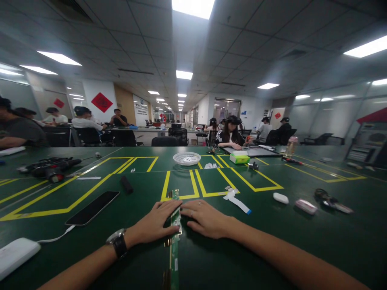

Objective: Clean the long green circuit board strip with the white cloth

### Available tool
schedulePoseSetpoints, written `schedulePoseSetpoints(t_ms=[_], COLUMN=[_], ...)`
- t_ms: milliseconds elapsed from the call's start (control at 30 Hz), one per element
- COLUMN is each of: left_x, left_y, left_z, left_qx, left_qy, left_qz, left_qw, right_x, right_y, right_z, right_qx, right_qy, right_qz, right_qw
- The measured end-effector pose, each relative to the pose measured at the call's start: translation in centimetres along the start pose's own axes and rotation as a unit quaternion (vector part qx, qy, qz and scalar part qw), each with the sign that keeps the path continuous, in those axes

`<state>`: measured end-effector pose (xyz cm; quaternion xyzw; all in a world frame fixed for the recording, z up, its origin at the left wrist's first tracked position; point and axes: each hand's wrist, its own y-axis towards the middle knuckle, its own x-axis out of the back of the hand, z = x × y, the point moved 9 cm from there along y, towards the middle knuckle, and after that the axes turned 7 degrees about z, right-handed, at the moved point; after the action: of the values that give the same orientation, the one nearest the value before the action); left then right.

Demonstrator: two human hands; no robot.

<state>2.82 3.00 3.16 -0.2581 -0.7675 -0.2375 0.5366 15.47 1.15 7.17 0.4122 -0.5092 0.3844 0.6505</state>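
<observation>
A long, narrow green circuit board [174,255] lies lengthwise on the table in front of me, running down to the bottom edge of the view. My left hand [155,221] grips it from the left, its fingers over the upper part and its thumb lower on the board. From the right, my right hand [205,217] has curled fingers against the same stretch of board, fingertips close to those of the left. Part of the board is hidden under the fingers. Gold-coloured strips [166,278] stick out along the board's left edge.
Left of my hands lie a phone [93,207] cabled to a white power bank [18,255], a black block [126,184] and power drills [54,167]. Ahead stands a white basket [186,158]. On the right are a white ribbon cable [238,203], small cases [306,206] and a tissue pack [240,157].
</observation>
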Motion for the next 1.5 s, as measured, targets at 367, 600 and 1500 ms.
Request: schedulePoseSetpoints(t_ms=[367, 600, 1500], left_x=[-0.2, -0.2, -0.6], left_y=[-0.1, 0.0, 0.1], left_z=[1.2, 1.1, 1.7], left_qx=[0.04, 0.043, 0.049], left_qy=[0.005, 0.015, 0.034], left_qz=[-0.011, -0.015, -0.001], left_qw=[0.999, 0.999, 0.998], right_x=[1.7, 0.3, -1.0], right_y=[-9.8, -5.4, -2.4], right_z=[-14.4, -8.4, -1.8], right_qx=[-0.386, -0.184, -0.062], right_qy=[-0.115, 0.005, 0.081], right_qz=[-0.019, -0.045, -0.016], right_qw=[0.915, 0.982, 0.995])
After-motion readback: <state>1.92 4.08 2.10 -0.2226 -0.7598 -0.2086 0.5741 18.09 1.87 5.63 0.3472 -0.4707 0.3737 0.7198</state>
